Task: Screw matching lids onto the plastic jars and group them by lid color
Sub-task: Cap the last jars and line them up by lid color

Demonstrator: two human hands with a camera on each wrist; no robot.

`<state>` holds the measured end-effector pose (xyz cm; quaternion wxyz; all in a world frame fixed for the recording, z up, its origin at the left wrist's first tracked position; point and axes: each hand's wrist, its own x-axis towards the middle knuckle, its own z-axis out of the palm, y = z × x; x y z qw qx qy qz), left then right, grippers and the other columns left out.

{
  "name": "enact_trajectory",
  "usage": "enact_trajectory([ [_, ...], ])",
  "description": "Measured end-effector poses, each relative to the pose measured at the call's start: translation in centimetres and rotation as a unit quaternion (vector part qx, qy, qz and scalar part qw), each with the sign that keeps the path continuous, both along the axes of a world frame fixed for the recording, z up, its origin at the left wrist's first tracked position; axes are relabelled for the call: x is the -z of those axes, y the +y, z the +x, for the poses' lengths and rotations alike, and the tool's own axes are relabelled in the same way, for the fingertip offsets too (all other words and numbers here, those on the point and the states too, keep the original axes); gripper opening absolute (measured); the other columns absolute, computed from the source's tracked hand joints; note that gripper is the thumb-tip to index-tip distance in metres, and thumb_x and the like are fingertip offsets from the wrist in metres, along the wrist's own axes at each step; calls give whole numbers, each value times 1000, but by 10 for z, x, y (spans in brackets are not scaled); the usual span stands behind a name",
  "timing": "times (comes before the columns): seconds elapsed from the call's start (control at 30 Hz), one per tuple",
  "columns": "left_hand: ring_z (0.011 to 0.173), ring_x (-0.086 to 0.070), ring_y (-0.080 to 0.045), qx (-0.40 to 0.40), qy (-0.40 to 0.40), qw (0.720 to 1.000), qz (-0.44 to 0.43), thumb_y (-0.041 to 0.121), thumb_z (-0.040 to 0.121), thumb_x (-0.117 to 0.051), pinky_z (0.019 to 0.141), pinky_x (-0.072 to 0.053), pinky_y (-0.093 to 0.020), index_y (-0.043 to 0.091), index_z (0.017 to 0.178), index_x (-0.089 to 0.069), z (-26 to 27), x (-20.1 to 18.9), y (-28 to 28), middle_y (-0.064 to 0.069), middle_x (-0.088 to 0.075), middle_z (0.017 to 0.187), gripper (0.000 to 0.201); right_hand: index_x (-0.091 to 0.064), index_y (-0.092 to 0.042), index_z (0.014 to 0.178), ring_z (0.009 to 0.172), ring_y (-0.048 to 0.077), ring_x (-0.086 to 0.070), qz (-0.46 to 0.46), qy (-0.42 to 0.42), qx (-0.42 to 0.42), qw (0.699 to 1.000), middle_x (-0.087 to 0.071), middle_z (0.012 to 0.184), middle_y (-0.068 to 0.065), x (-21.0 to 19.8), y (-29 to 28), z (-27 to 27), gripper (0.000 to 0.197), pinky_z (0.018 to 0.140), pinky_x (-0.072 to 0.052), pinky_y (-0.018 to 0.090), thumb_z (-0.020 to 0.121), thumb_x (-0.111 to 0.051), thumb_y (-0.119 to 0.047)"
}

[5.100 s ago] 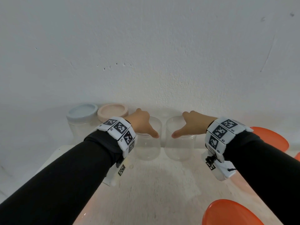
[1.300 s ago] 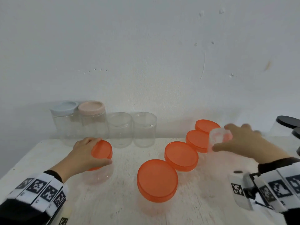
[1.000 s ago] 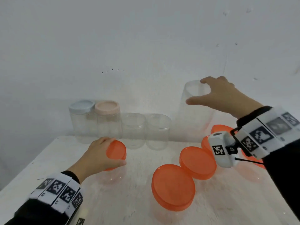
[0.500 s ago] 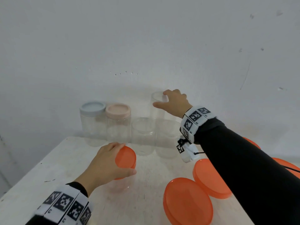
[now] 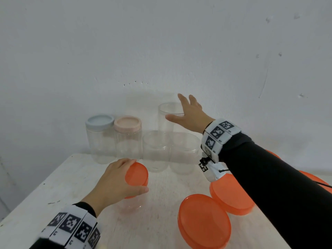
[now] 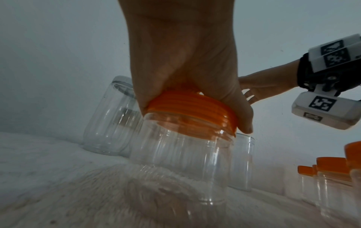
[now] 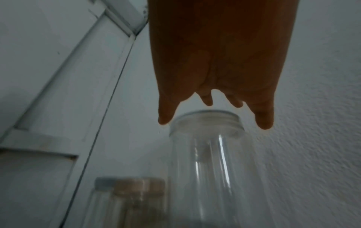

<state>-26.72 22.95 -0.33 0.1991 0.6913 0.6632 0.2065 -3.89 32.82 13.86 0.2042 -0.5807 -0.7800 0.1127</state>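
Observation:
My left hand (image 5: 138, 175) grips the orange lid (image 5: 137, 172) of a clear jar (image 5: 133, 203) standing on the white table (image 5: 71, 186); in the left wrist view the fingers curl round that lid (image 6: 191, 114). My right hand (image 5: 175, 106) hovers with spread fingers just over the open mouth of a tall lidless jar (image 5: 166, 121) at the back wall. The right wrist view shows the fingertips (image 7: 263, 123) apart from the rim of that jar (image 7: 207, 123). Whether the tall jar stands behind or on the two lidless jars, I cannot tell.
Along the wall stand a blue-lidded jar (image 5: 99, 121), a pink-lidded jar (image 5: 127, 124) and two lidless jars (image 5: 156, 153) (image 5: 185, 155). Orange-lidded jars (image 5: 204, 220) (image 5: 231, 193) crowd the right front, more behind my right arm. The table's left edge is close.
My right hand carried the lidless jar from the right side to the back row by the wall, let go of it and spread its fingers. My left hand stayed on the orange lid.

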Motion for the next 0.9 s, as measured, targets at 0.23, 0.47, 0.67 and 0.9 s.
enact_trajectory([
  [0.23, 136, -26, -14, -7, 24, 1000, 9, 75, 57, -71, 109, -32, -35, 33, 147, -27, -1, 3, 2, 14, -29, 149, 109, -34, -30, 146, 130, 8, -38, -39, -71, -93, 992, -36, 146, -8, 2, -86, 64, 75, 100, -28, 20, 82, -64, -55],
  [0.47, 139, -25, -16, 17, 20, 999, -36, 88, 37, -62, 110, -32, -37, 27, 151, -22, -12, -6, 2, 8, -24, 153, 135, -17, -36, 150, 137, 14, -26, -191, -129, -20, 973, -23, 150, -8, 72, -141, 125, 80, 110, -29, 32, 84, -62, -52],
  [0.67, 134, -33, -17, 17, 26, 999, -31, 95, 27, -56, 108, -37, -38, 26, 150, -25, -11, -6, 2, 5, -29, 150, 145, -5, -38, 151, 144, 21, -13, -196, -38, 25, 980, -8, 158, -5, 103, -145, 140, 102, 114, -26, 41, 76, -71, -53],
  [0.9, 132, -33, -17, 9, 26, 999, -32, 91, 31, -62, 106, -37, -36, 25, 149, -26, -11, -7, 1, 5, -29, 149, 140, -3, -33, 153, 142, 29, -23, -197, -19, 59, 978, -8, 158, -2, 110, -129, 133, 119, 110, -33, 50, 64, -79, -57],
])
